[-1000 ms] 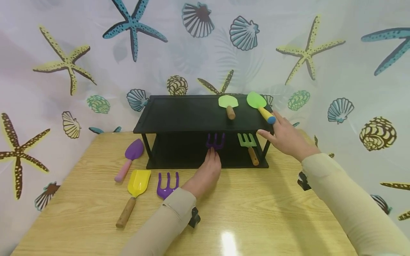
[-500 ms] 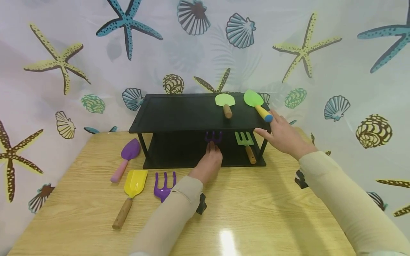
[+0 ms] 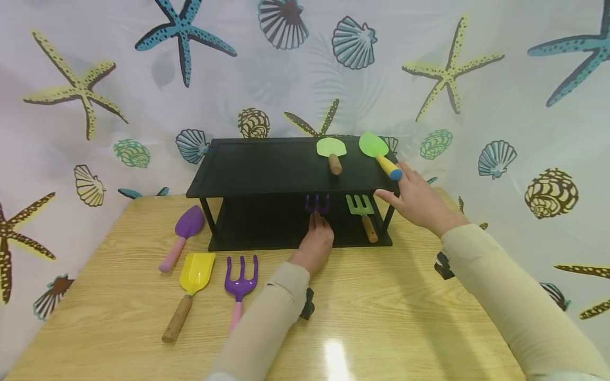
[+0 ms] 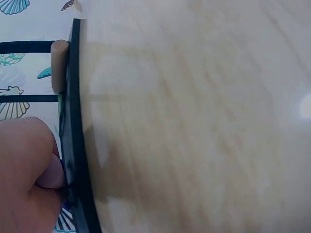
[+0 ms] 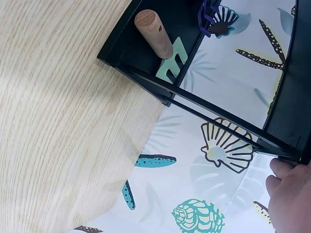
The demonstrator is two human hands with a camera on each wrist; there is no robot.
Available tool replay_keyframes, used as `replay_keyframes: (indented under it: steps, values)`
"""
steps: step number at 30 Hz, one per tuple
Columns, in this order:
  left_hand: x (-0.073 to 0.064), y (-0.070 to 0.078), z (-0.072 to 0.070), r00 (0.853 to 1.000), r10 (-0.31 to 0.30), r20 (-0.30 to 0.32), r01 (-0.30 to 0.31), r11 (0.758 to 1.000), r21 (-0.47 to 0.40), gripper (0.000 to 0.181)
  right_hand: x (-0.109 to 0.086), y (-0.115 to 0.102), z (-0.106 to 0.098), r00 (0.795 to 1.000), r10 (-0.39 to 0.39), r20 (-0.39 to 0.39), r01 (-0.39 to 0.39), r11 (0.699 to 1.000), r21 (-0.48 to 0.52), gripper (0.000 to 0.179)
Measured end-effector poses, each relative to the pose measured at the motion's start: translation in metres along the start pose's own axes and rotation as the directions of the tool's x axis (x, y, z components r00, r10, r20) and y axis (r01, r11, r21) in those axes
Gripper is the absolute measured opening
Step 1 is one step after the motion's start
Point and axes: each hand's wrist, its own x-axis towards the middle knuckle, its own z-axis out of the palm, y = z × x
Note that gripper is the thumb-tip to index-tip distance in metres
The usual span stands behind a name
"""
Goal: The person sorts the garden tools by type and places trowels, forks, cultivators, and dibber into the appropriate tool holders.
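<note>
A black two-tier rack (image 3: 267, 168) stands on the table. My left hand (image 3: 315, 244) reaches in at the front of its lower shelf, holding a purple hand fork (image 3: 316, 205) with the tines pointing to the back. In the left wrist view the fingers wrap round the fork's pink handle (image 4: 51, 174), close to the shelf's front edge. My right hand (image 3: 419, 203) grips the right front corner of the upper shelf, thumb along the front and fingers along the side. Beside the held fork, a green hand fork (image 3: 360, 206) with a wooden handle lies on the lower shelf.
On the upper shelf lie a pale green shovel (image 3: 331, 147) and a green trowel (image 3: 374, 145) with a yellow handle. Left of the rack, the table (image 3: 381, 307) bears a purple trowel (image 3: 189, 222), a yellow shovel (image 3: 197, 272) and another purple fork (image 3: 240, 286).
My left hand has pushed the purple fork farther back into the lower shelf. The view has shifted slightly, and the right hand stays at the rack's corner.
</note>
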Motion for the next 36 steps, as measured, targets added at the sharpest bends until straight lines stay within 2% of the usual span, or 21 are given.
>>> replay_keyframes:
  steps: [7, 11, 13, 15, 18, 19, 21, 25, 31, 36]
  values:
    - [-0.001, 0.005, 0.007, 0.999, -0.015, 0.033, 0.017, 0.998, -0.058, 0.042, 0.001, 0.001, 0.001, 1.0, 0.001, -0.006, -0.001, 1.0, -0.007, 0.104]
    - [-0.001, 0.006, 0.008, 0.999, -0.032, 0.011, 0.033, 0.996, -0.079, 0.042, 0.002, 0.002, 0.001, 1.0, 0.0, -0.009, 0.0, 1.0, -0.006, 0.104]
    - [-0.001, 0.006, 0.008, 0.998, -0.061, 0.009, 0.062, 0.987, -0.15, 0.043, 0.002, 0.002, 0.001, 1.0, 0.0, -0.009, 0.0, 1.0, -0.003, 0.104]
    - [-0.001, 0.007, 0.006, 0.994, -0.102, 0.04, 0.109, 0.957, -0.27, 0.047, 0.002, 0.002, 0.002, 1.0, -0.001, -0.012, 0.001, 1.0, 0.0, 0.104]
    - [-0.001, 0.006, 0.003, 0.979, -0.161, 0.124, 0.2, 0.87, -0.451, 0.054, 0.002, 0.002, 0.003, 1.0, -0.002, -0.018, 0.002, 1.0, 0.004, 0.103]
    - [-0.001, 0.006, 0.002, 0.973, -0.173, 0.154, 0.227, 0.845, -0.483, 0.056, 0.002, 0.002, 0.003, 1.0, -0.002, -0.021, 0.002, 1.0, 0.003, 0.103]
    - [-0.001, 0.005, -0.002, 0.966, -0.175, 0.188, 0.248, 0.827, -0.504, 0.06, 0.002, 0.003, 0.003, 1.0, -0.002, -0.026, 0.002, 1.0, 0.002, 0.104]
    - [-0.003, 0.0, -0.009, 0.967, -0.169, 0.191, 0.243, 0.836, -0.492, 0.062, 0.002, 0.002, 0.003, 1.0, -0.005, -0.028, 0.005, 1.0, 0.003, 0.105]
    - [-0.01, -0.009, -0.018, 0.968, -0.144, 0.205, 0.23, 0.836, -0.498, 0.065, 0.002, 0.001, 0.004, 1.0, -0.008, -0.027, 0.008, 1.0, 0.002, 0.105]
    - [-0.018, -0.016, -0.021, 0.976, -0.114, 0.187, 0.192, 0.857, -0.478, 0.066, 0.001, 0.002, 0.004, 1.0, -0.007, -0.021, 0.007, 1.0, 0.009, 0.104]
